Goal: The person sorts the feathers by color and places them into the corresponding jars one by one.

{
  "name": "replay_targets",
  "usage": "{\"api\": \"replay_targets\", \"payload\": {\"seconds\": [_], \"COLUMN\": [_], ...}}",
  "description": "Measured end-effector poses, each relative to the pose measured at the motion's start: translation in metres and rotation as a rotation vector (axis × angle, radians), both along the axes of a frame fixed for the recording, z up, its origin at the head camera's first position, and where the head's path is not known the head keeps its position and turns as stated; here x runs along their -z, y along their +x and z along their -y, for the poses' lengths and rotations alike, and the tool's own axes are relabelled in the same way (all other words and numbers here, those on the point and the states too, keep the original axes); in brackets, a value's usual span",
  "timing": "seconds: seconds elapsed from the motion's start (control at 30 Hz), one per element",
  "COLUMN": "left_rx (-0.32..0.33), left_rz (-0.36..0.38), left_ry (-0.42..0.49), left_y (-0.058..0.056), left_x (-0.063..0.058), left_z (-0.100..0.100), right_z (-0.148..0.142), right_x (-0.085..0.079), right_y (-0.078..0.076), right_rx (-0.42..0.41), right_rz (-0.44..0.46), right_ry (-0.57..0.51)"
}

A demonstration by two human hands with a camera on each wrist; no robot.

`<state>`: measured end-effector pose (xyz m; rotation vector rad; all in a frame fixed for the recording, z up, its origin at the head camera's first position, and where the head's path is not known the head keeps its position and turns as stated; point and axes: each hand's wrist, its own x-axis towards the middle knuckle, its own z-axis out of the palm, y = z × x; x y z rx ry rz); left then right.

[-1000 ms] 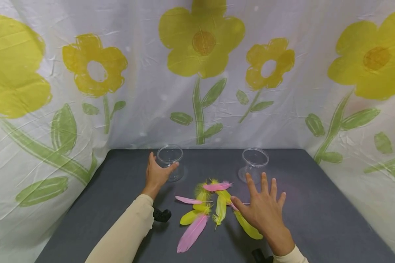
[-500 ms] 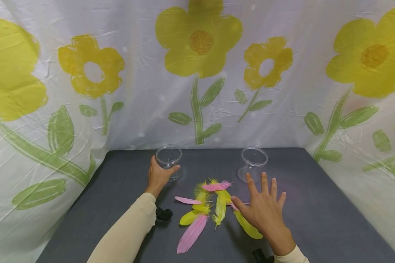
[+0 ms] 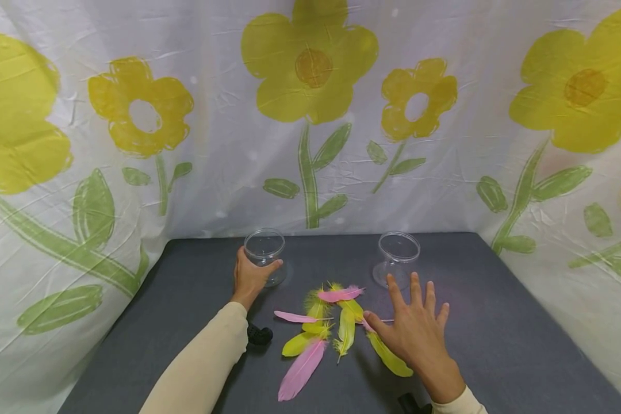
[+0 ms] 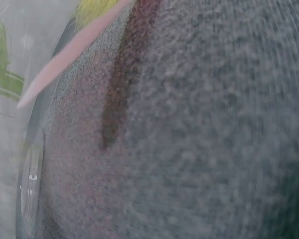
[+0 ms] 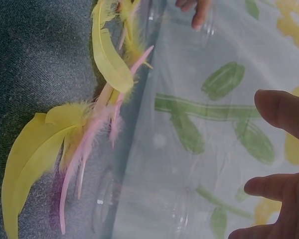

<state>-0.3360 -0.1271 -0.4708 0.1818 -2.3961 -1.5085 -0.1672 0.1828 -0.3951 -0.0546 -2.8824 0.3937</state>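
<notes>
My left hand (image 3: 249, 276) grips a clear footed cup (image 3: 265, 244) at the far left of the table, fingers round its left side and thumb across its front. In the left wrist view, the rounded clear base (image 4: 32, 184) shows at the left edge. My right hand (image 3: 416, 330) is spread above the table, palm down, holding nothing. A second clear cup (image 3: 398, 250) stands upright just beyond its fingertips. Yellow feathers (image 3: 347, 330) and pink feathers (image 3: 304, 368) lie in a loose heap between the hands. The right thumb overlaps one pink feather in the head view.
A dark grey cloth (image 3: 502, 345) covers the table. Behind it and at both sides hangs a white curtain (image 3: 212, 172) printed with yellow flowers. Black camera mounts (image 3: 260, 335) sit at the wrists, below the cream sleeves (image 3: 202, 359).
My left hand has closed in on the left cup, its thumb now lying across the cup's front. The right hand stays spread in the same spot, and the feathers keep their places.
</notes>
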Motion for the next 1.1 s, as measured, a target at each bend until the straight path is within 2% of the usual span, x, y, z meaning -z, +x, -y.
{"api": "replay_targets", "payload": {"seconds": [0.17,0.37,0.7,1.1], "left_rx": [-0.021,-0.019,-0.029,-0.036], "left_rz": [0.011,-0.011,-0.009,-0.02], "left_ry": [-0.015,-0.022,-0.043,-0.05], "left_y": [0.002,0.011,0.034,0.071], "left_x": [0.001,0.002,0.007,0.006], "left_z": [0.003,0.011,0.021,0.035], "right_z": [0.0,0.001,0.004,0.004], "right_x": [0.0,-0.001,-0.001,-0.002], "right_y": [0.0,0.0,0.001,0.003], "right_rx": [-0.01,-0.02,-0.014,-0.02], "right_rz": [-0.011,-0.013,0.032,0.039], "right_ry": [0.007,0.002,-0.011,-0.024]}}
